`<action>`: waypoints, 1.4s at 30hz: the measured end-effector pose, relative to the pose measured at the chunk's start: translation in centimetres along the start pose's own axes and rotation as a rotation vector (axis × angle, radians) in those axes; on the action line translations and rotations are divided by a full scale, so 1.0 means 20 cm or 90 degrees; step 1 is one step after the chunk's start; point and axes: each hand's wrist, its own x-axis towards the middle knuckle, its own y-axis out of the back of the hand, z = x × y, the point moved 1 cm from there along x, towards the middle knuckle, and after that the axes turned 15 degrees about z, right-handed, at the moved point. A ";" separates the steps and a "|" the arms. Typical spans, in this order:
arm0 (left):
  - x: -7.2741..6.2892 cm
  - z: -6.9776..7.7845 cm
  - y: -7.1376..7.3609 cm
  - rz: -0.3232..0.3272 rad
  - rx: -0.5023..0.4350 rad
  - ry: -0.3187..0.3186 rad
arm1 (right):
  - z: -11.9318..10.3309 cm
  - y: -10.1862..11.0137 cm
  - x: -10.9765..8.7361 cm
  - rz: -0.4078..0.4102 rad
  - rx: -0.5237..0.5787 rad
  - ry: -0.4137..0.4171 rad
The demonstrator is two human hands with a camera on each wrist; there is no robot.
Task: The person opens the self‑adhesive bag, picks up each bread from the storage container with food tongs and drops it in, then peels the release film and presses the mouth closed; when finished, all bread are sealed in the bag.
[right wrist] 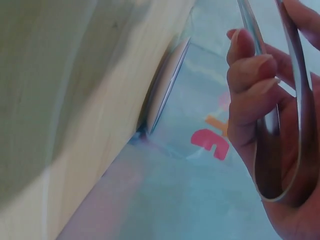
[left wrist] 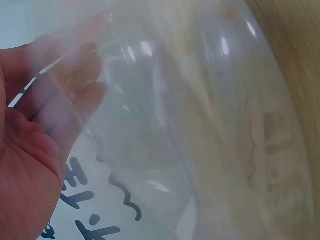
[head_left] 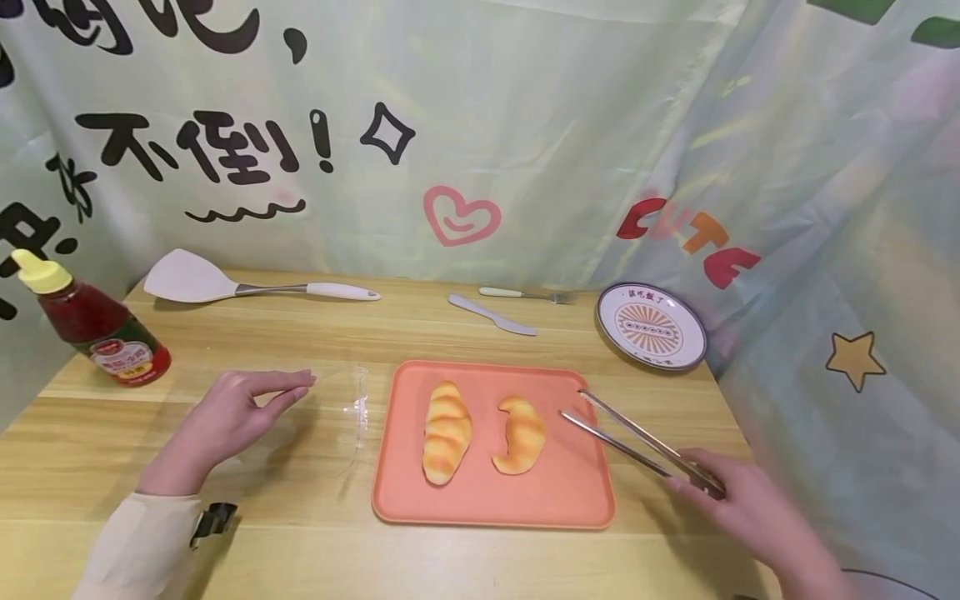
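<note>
Left grip [head_left: 243,408] pinching a clear bag [head_left: 362,408], right grip [head_left: 738,492] curled round spread tongs [head_left: 637,429], two breads [head_left: 447,433] on a tray [head_left: 487,507], worktop [head_left: 315,546] beneath

Two breads [head_left: 447,437], one each of tray [head_left: 555,504], tongs [head_left: 637,429], plate [head_left: 651,329], knife [head_left: 491,315], fork [head_left: 510,293], spatula [head_left: 197,279], bottle [head_left: 105,333].

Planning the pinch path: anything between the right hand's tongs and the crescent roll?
Nothing visible in the head view: the tongs in the right hand have their tips right of the crescent roll, with only bare tray between.
</note>
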 end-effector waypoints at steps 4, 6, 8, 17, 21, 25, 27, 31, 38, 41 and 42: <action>0.01 0.01 0.00 0.002 0.003 -0.014 | -0.05 -0.01 0.00 -0.039 0.012 -0.020; 0.02 0.01 0.00 -0.001 0.000 -0.019 | -0.07 -0.01 -0.01 -0.050 0.012 -0.022; 0.01 0.01 0.00 -0.006 0.000 -0.017 | -0.09 -0.01 -0.01 -0.053 0.013 -0.014; 0.01 0.02 0.01 -0.016 -0.002 0.008 | -0.15 -0.03 -0.02 -0.057 -0.018 0.010; 0.00 0.02 0.00 -0.016 -0.005 0.014 | -0.17 -0.04 -0.02 -0.064 -0.032 0.014; 0.00 0.02 0.01 -0.017 -0.001 0.018 | -0.19 -0.05 -0.02 -0.057 -0.037 0.025; 0.00 0.02 0.01 -0.020 0.001 0.020 | -0.19 -0.05 -0.01 -0.050 -0.043 0.039; 0.00 0.02 0.01 -0.024 0.006 0.025 | -0.20 -0.05 -0.01 -0.039 -0.039 0.081; 0.00 0.02 0.01 -0.023 0.001 0.024 | -0.19 -0.05 -0.01 0.034 -0.030 0.190; 0.00 0.03 0.01 -0.019 -0.003 0.021 | -0.18 -0.05 -0.01 0.063 -0.055 0.203; 0.00 0.03 0.01 -0.017 -0.006 0.020 | -0.18 -0.05 0.00 0.068 -0.064 0.204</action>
